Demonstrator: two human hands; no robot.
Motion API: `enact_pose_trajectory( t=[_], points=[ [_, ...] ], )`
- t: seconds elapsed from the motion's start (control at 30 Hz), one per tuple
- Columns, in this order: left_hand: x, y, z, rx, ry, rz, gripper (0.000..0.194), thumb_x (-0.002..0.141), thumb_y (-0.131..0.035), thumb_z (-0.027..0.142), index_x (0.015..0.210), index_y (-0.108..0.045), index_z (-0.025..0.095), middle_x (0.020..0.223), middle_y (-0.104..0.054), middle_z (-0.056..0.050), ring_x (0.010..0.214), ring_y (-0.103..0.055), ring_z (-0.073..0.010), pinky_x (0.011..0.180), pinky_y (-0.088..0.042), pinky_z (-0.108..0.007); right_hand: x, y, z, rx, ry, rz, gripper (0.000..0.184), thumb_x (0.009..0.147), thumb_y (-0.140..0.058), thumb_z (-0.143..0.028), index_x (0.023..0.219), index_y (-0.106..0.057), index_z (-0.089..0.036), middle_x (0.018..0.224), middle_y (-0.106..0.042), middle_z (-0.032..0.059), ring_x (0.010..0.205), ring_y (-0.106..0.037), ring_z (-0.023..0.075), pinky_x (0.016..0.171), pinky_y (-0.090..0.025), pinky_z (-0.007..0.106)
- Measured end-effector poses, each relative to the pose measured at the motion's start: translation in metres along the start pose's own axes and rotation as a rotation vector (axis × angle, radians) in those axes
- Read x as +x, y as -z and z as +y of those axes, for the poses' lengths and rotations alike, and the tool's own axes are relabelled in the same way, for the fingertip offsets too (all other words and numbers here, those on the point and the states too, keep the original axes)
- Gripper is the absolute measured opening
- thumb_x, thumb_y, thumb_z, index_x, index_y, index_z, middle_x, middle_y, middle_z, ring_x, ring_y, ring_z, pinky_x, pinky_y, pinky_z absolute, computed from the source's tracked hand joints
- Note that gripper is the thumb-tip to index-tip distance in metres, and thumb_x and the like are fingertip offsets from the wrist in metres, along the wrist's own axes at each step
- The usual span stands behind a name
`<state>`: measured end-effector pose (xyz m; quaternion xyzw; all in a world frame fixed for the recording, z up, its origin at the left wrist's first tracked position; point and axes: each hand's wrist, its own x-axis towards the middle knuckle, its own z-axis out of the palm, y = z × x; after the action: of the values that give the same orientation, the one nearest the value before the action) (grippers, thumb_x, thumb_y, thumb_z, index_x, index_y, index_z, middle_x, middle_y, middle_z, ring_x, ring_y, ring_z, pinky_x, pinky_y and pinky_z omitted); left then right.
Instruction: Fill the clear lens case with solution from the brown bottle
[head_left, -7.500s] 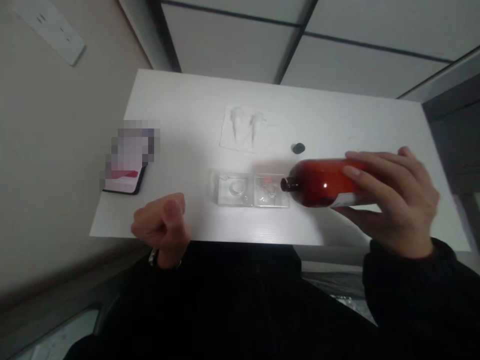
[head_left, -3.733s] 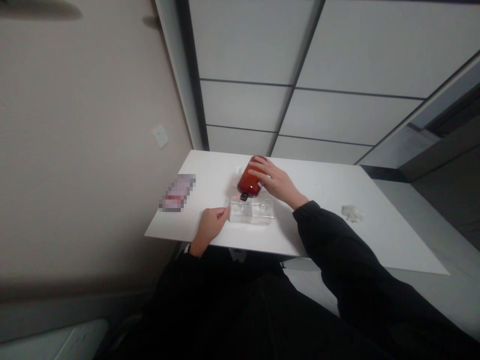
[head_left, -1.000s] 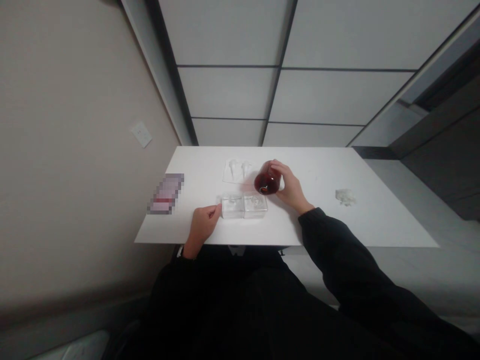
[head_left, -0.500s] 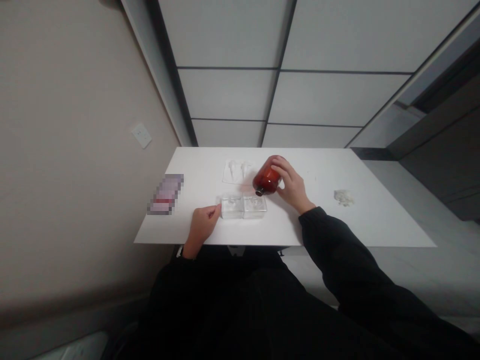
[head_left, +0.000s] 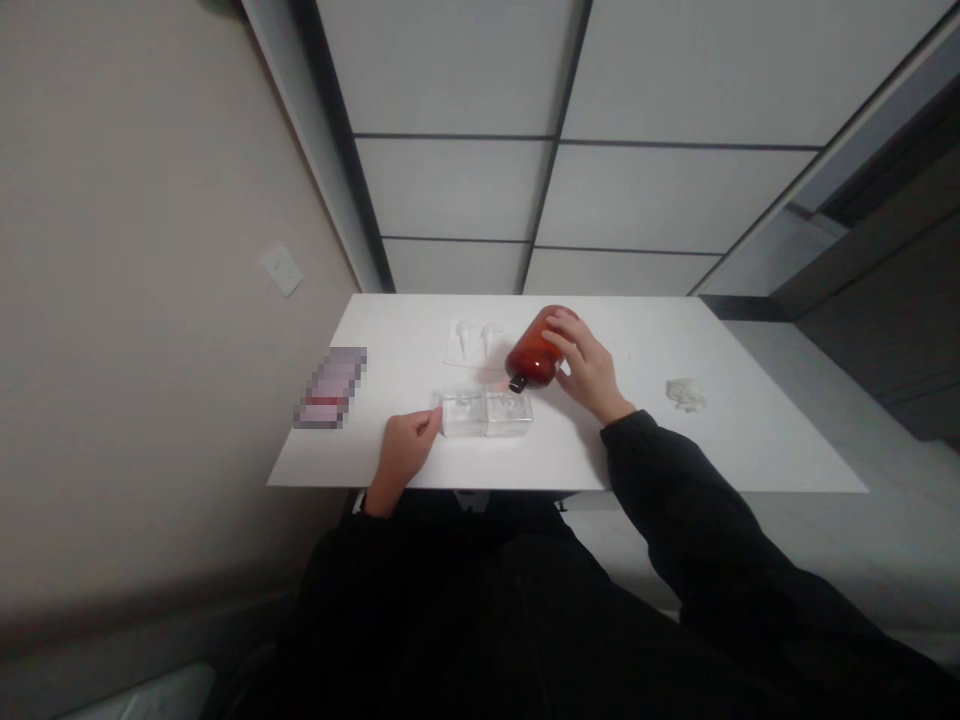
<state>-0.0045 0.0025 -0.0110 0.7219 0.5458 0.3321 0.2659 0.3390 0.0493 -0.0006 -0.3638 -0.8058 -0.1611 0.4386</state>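
Note:
My right hand [head_left: 589, 365] is wrapped round a large reddish-brown bottle [head_left: 538, 345], holding it tilted with its dark neck down and toward me. That neck hangs over the back of the right one of two clear square containers [head_left: 508, 415] standing side by side; whether liquid flows out is too small to see. At the left clear container [head_left: 463, 415], my left hand [head_left: 409, 438] is closed, with its thumb and finger at that container's left edge. Behind them, two clear-white pump heads [head_left: 476, 340] lie on a pale sheet.
All this is on a white table [head_left: 397, 340] against a panelled white wall. A blurred-out pinkish item [head_left: 330, 390] lies at the table's left end, beside the side wall. A crumpled pale wad [head_left: 685, 394] lies on the right part.
The bottle is tipped slightly further, its base a little higher and its neck slightly lower toward the right container. My left hand has stayed in place.

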Motion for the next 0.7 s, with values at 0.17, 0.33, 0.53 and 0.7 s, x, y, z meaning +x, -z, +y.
enact_pose_trajectory(
  t=[0.17, 0.33, 0.53, 0.7],
  points=[
    [-0.0001, -0.0005, -0.0008, -0.001, 0.008, 0.000, 0.051, 0.094, -0.043, 0.055, 0.058, -0.025, 0.023, 0.059, -0.020, 0.003, 0.055, -0.026, -0.0115, 0.060, -0.017, -0.033, 0.0031, 0.0018, 0.0000, -0.042, 0.031, 0.008, 0.081, 0.092, -0.052, 0.002, 0.162, -0.039, -0.039, 0.161, -0.056, 0.0066, 0.150, -0.054, 0.0309, 0.117, -0.053, 0.065],
    [-0.0010, -0.0001, -0.0005, -0.005, 0.007, 0.002, 0.051, 0.094, -0.043, 0.055, 0.059, -0.025, 0.023, 0.059, -0.020, 0.003, 0.055, -0.025, -0.0113, 0.060, -0.017, -0.033, 0.0061, 0.0040, -0.0006, -0.054, 0.057, 0.009, 0.077, 0.095, -0.051, 0.000, 0.161, -0.040, -0.038, 0.160, -0.057, 0.0069, 0.151, -0.053, 0.0298, 0.117, -0.055, 0.062],
    [-0.0010, 0.0004, 0.0001, -0.006, -0.003, 0.003, 0.050, 0.094, -0.044, 0.054, 0.059, -0.025, 0.023, 0.059, -0.021, 0.003, 0.055, -0.026, -0.0114, 0.060, -0.018, -0.033, 0.0073, 0.0049, -0.0001, -0.038, 0.057, 0.007, 0.068, 0.099, -0.051, -0.005, 0.159, -0.044, -0.038, 0.158, -0.059, 0.0066, 0.150, -0.054, 0.0294, 0.117, -0.055, 0.062],
    [-0.0007, 0.0000, 0.0005, -0.007, -0.005, 0.005, 0.050, 0.094, -0.043, 0.054, 0.059, -0.025, 0.023, 0.058, -0.020, 0.003, 0.054, -0.026, -0.0115, 0.060, -0.018, -0.034, 0.0079, 0.0054, 0.0016, -0.030, 0.058, 0.004, 0.065, 0.100, -0.053, -0.007, 0.157, -0.046, -0.039, 0.158, -0.059, 0.0058, 0.150, -0.055, 0.0298, 0.119, -0.053, 0.063]
  ],
)
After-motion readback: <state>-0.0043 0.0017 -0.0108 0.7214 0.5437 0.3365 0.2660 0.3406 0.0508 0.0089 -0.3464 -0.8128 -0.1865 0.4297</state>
